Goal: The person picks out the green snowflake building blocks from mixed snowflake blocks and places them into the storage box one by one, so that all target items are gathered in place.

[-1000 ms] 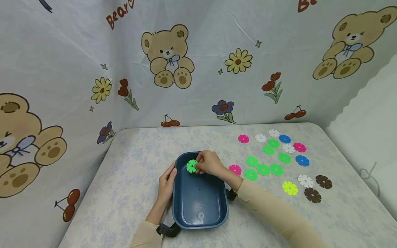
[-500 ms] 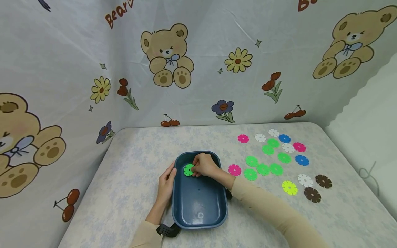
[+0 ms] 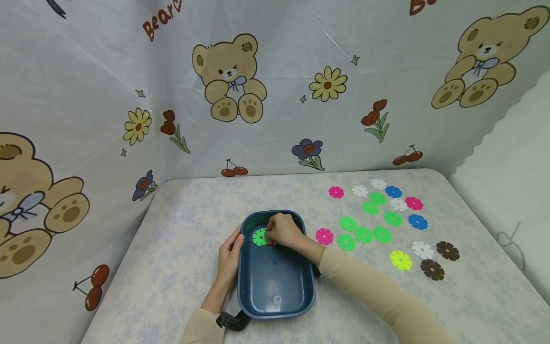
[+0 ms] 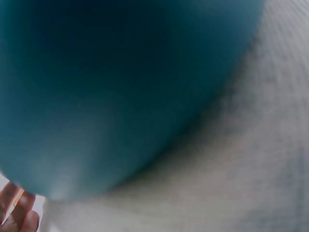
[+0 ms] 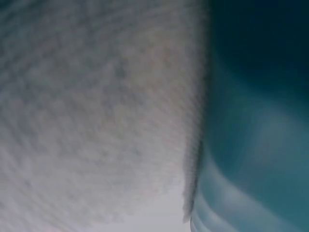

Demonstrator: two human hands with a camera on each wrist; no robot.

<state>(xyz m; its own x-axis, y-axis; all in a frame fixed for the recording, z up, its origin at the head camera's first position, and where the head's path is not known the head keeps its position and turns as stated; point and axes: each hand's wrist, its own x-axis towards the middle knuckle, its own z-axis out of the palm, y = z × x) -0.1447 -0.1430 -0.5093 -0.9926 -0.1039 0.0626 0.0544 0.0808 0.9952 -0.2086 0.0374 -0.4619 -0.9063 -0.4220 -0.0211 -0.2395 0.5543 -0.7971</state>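
Observation:
In the head view, a blue plastic tray (image 3: pixel 276 282) sits on the table. My left hand (image 3: pixel 228 260) rests against its left side, thumb at the rim; the left wrist view shows some fingertips (image 4: pixel 20 210) by the tray's outer wall (image 4: pixel 111 130). My right hand (image 3: pixel 283 230) reaches over the right rim into the tray's far end. It pinches the right edge of a green notched disc (image 3: pixel 259 237) low in the tray; whether the disc touches the floor I cannot tell. The right wrist view shows only the tray wall (image 5: pixel 260 145) and tablecloth.
Right of the tray lie several loose notched discs: green (image 3: pixel 364 234), pink (image 3: pixel 324 236), white (image 3: pixel 422 250), blue (image 3: pixel 417 221), yellow (image 3: pixel 401 260) and brown (image 3: pixel 432 270). A bear-print curtain (image 3: pixel 275 143) hangs behind the table. A dark wrist strap (image 3: pixel 233 321) sits at my left wrist.
My right hand has moved slightly left and nearer to me inside the tray, bringing the green disc lower. The left hand and tray have stayed in place.

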